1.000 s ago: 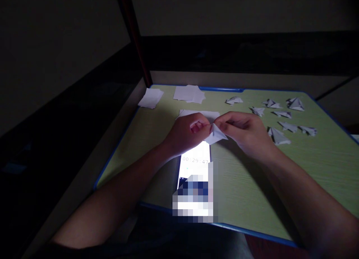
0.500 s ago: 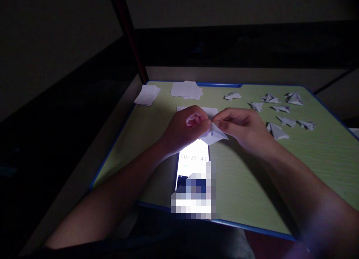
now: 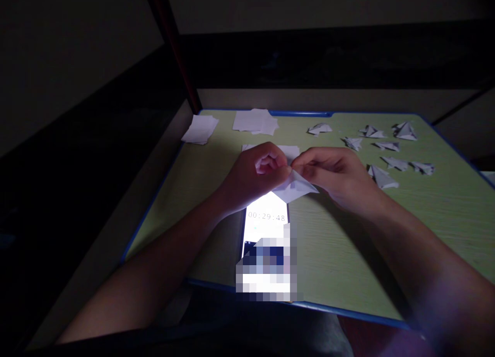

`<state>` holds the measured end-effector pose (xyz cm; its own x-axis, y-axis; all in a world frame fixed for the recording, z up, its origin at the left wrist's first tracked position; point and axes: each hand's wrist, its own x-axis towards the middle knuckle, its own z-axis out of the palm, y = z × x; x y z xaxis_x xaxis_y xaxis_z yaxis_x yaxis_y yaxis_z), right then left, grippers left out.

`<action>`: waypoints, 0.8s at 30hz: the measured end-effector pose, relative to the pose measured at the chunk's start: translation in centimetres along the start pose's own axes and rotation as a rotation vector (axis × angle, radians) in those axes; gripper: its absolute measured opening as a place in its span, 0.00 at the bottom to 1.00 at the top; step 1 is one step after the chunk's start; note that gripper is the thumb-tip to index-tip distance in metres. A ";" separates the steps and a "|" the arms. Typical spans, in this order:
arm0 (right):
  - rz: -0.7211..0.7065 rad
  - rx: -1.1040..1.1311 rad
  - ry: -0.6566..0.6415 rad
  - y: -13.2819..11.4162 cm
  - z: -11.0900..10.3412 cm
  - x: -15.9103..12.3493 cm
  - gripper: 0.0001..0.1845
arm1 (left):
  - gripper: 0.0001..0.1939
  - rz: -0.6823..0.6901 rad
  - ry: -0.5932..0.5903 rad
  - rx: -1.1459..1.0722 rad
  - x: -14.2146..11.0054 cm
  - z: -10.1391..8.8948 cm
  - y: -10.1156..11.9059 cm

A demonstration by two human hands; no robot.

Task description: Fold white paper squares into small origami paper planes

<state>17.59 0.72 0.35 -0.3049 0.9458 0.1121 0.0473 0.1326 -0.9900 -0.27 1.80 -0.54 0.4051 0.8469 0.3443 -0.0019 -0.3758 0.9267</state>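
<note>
A partly folded sheet of white paper [image 3: 296,188] is pinched between my two hands, its pointed corner sticking out to the right. My left hand [image 3: 261,167] grips the paper's upper edge with thumb and curled fingers. From the other side my right hand [image 3: 336,172] pinches the same edge, the two thumbs almost touching. Below the paper lies a lit phone [image 3: 266,225] whose screen reads 00:29:48; its lower part is blurred out. More white paper [image 3: 292,150] lies behind the hands, partly hidden by them.
Loose white sheets [image 3: 200,129] and a second paper pile [image 3: 255,122] lie at the back left of the green table [image 3: 332,274]. Several folded paper pieces [image 3: 394,163] are spread over the right side, one folded piece [image 3: 319,129] nearer the middle. Dark walls stand behind.
The paper's free corner has shifted slightly right and down and looks a little wider. Both hands keep their pinch. The phone's readout went from 00:29:47 to 00:29:48.
</note>
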 end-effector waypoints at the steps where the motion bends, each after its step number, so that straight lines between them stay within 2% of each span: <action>1: 0.001 -0.001 0.002 0.0 0.0 0.0 0.03 | 0.03 -0.004 -0.001 0.000 0.0 0.0 0.0; 24: -0.043 0.164 -0.018 0.5 0.0 -0.1 0.03 | 0.05 0.066 -0.013 -0.016 0.2 -0.2 -0.2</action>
<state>17.61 0.72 -0.12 -0.3200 0.9347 0.1544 -0.1212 0.1213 -0.9852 -0.35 2.11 -0.59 0.4155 0.8156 0.4026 -0.0435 -0.4244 0.9045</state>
